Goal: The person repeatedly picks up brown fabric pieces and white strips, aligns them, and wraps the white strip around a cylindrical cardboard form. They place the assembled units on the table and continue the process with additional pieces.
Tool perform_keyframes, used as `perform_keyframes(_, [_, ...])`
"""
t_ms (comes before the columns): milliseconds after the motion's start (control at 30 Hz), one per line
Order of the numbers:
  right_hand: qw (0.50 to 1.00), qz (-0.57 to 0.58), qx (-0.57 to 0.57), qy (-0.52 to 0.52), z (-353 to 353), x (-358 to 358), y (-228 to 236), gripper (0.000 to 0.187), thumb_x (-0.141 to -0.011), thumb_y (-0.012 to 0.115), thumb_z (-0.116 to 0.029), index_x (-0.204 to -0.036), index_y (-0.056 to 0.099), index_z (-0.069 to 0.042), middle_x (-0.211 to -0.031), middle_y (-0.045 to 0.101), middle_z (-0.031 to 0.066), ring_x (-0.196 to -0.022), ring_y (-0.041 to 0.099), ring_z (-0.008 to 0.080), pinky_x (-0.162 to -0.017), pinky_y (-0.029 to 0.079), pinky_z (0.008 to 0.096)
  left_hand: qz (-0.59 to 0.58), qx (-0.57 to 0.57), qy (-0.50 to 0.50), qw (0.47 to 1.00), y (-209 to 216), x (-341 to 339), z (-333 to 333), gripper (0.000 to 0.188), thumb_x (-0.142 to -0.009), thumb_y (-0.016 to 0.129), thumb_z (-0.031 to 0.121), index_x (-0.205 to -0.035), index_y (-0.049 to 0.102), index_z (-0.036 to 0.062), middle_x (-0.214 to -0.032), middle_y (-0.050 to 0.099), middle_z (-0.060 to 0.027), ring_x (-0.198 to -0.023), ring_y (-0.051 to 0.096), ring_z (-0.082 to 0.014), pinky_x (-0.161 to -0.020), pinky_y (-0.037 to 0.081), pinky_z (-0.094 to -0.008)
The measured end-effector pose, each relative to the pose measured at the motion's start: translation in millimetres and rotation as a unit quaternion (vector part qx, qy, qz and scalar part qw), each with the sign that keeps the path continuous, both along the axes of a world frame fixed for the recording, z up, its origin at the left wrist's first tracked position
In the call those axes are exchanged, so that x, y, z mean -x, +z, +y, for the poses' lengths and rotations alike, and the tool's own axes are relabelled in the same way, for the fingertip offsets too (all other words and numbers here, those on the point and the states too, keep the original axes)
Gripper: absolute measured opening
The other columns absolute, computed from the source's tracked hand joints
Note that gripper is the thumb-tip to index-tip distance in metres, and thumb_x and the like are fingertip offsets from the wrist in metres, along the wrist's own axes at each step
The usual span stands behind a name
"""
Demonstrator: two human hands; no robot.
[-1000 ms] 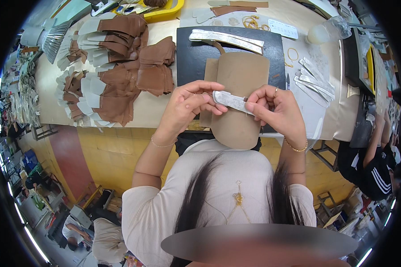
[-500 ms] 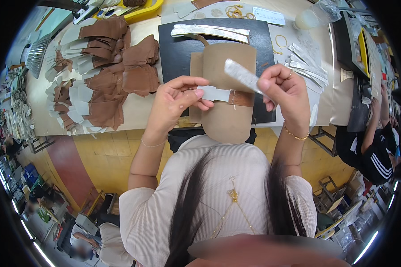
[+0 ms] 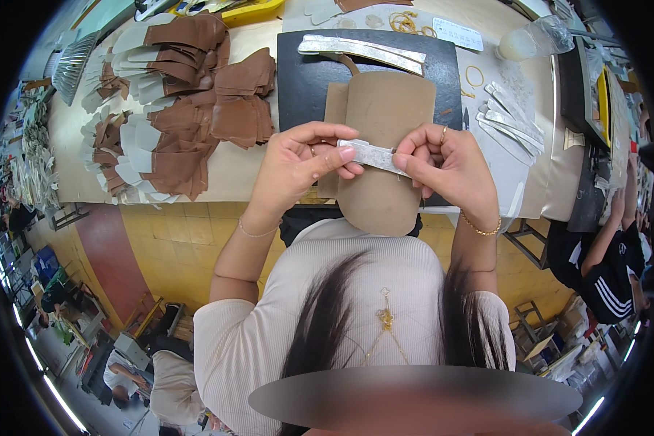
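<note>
A silvery-grey flat strip (image 3: 374,155) spans both hands, held crosswise over a large tan curved panel (image 3: 390,109). My left hand (image 3: 301,156) pinches its left end between thumb and fingers. Closed on its right end is my right hand (image 3: 447,163). The pale strap with a brown end, seen earlier in my left hand, is almost wholly covered by the strip and fingers. Behind the panel lies a black board (image 3: 298,87), with several more silvery strips (image 3: 363,52) along its far side.
Stacks of brown pieces with pale tabs (image 3: 189,87) spread over the table's left. Loose silvery strips (image 3: 512,127) fan out at the right, near a clear plastic bottle (image 3: 527,45) and yellow rubber bands (image 3: 407,23). A co-worker's arm (image 3: 603,225) shows at far right.
My right hand has come down and left, bringing the silvery strip from a raised tilt onto the pale strap. My left hand keeps its pinch, now at the strip's left end too.
</note>
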State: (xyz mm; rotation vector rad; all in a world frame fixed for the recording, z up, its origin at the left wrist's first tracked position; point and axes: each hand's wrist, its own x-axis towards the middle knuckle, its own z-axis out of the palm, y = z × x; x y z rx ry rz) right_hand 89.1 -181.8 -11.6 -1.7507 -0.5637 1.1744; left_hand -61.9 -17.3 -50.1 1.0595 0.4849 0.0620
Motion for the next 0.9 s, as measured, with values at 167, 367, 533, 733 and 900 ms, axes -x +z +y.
perform_keyframes(167, [1.000, 0.009, 0.015, -0.001, 0, -1, 0, 0.015, -0.080, 0.068, -0.013, -0.083, 0.062, 0.001, -0.057, 0.057, -0.0012, -0.046, 0.049, 0.0015, -0.042, 0.037, 0.0156, 0.005, -0.002, 0.005, 1.000, 2, -1, 0, 0.025, -0.084, 0.064, 0.002, -0.106, 0.060, -0.0076, -0.085, 0.066, -0.0142, -0.075, 0.066, -0.0152, -0.067, 0.055, -0.0233])
perform_keyframes(367, [1.000, -0.008, 0.001, -0.002, -1, 1, -3, 0.017, -0.081, 0.068, -0.015, -0.083, 0.063, 0.001, -0.055, 0.057, -0.0003, -0.045, 0.051, 0.0031, -0.042, 0.040, 0.0179, 0.011, -0.019, 0.022, 0.999, 1, -2, -1, 0.022, -0.081, 0.064, -0.003, -0.102, 0.061, -0.0083, -0.085, 0.067, -0.0170, -0.071, 0.067, -0.0173, -0.063, 0.056, -0.0236])
perform_keyframes(533, [1.000, 0.002, -0.013, -0.013, -6, 1, -2, 0.018, -0.081, 0.070, -0.015, -0.083, 0.063, 0.001, -0.057, 0.058, 0.0001, -0.048, 0.053, 0.0032, -0.043, 0.041, 0.0178, 0.017, -0.010, 0.009, 1.000, -3, -4, 1, 0.020, -0.083, 0.064, 0.000, -0.101, 0.061, -0.0082, -0.083, 0.066, -0.0151, -0.071, 0.067, -0.0161, -0.063, 0.055, -0.0233])
perform_keyframes(733, [0.999, -0.030, 0.005, -0.028, -9, 0, -2, 0.018, -0.080, 0.071, -0.015, -0.084, 0.065, 0.001, -0.059, 0.060, 0.0010, -0.051, 0.055, 0.0040, -0.047, 0.043, 0.0180, 0.007, 0.007, 0.016, 1.000, -9, -4, 0, 0.019, -0.082, 0.063, -0.002, -0.101, 0.060, -0.0083, -0.083, 0.066, -0.0174, -0.069, 0.067, -0.0179, -0.062, 0.055, -0.0241])
perform_keyframes(900, [0.999, -0.033, -0.006, -0.021, -8, -2, -5, 0.017, -0.079, 0.071, -0.015, -0.083, 0.065, 0.001, -0.059, 0.061, 0.0011, -0.052, 0.056, 0.0038, -0.047, 0.044, 0.0179, 0.018, 0.006, 0.013, 1.000, -13, -5, 1, 0.019, -0.082, 0.063, -0.005, -0.100, 0.059, -0.0083, -0.084, 0.066, -0.0189, -0.068, 0.067, -0.0189, -0.061, 0.055, -0.0248])
